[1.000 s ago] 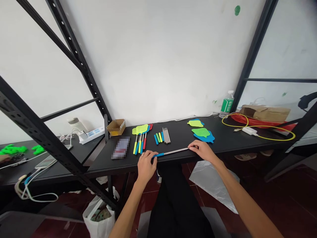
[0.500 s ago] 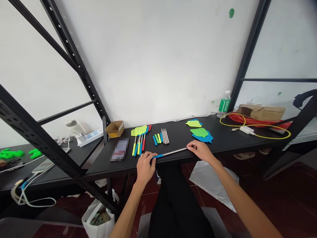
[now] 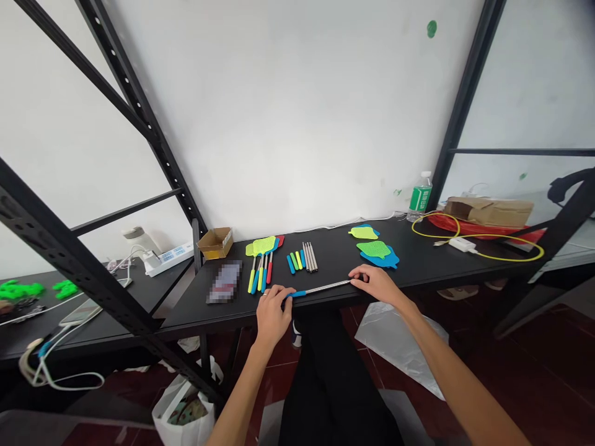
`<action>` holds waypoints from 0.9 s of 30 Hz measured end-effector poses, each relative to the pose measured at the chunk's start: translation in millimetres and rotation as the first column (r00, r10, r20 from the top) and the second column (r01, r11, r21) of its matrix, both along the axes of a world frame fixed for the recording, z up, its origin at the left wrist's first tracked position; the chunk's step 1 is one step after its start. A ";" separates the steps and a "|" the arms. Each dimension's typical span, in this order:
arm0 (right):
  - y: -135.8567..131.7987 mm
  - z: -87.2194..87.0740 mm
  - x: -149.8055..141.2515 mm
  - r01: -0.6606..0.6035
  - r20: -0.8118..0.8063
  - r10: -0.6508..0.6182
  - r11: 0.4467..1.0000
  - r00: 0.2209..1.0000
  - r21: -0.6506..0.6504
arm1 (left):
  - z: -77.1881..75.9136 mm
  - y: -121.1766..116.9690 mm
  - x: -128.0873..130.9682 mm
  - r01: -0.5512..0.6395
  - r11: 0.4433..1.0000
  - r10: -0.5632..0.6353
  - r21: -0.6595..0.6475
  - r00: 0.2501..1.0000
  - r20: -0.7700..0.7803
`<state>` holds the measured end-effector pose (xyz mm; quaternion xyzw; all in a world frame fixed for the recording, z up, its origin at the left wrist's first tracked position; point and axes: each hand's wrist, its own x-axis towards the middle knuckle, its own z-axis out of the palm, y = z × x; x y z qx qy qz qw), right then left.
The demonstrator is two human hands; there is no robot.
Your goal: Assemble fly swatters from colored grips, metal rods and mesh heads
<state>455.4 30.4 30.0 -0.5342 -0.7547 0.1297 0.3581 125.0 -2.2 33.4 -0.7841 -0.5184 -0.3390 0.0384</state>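
Observation:
A metal rod with a blue handle grip lies across the front edge of the black shelf, between my two hands. My left hand is closed on the blue grip end. With thumb and fingers, my right hand pinches the far tip of the metal rod. Behind them lie several short blue and green grips next to several silver rods. Several fly swatters with heads and handles joined rest to the left. Loose leaf-shaped swatter heads in green, yellow and blue lie at the right.
A small cardboard box and a pixelated flat object are at the left. A water bottle and a yellow cable stand and lie at the right. Black metal posts frame the shelf.
The camera view has shifted slightly. Both hands keep hold of the rod and its blue grip, with hardly any movement.

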 end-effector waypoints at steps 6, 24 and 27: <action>0.5 1.6 4.4 -0.044 0.023 0.044 0.999 0.999 0.003 | 0.3 -0.1 0.5 0.001 1.000 -0.001 0.000 1.000 0.004; -2.0 4.5 2.0 -0.064 0.043 0.064 0.998 0.997 -0.015 | 1.2 -1.7 1.4 -0.006 1.000 0.006 0.000 1.000 -0.004; -2.0 3.9 1.2 -0.059 0.052 0.059 0.998 0.997 -0.017 | 0.7 -1.2 1.1 -0.010 1.000 0.010 0.005 1.000 -0.006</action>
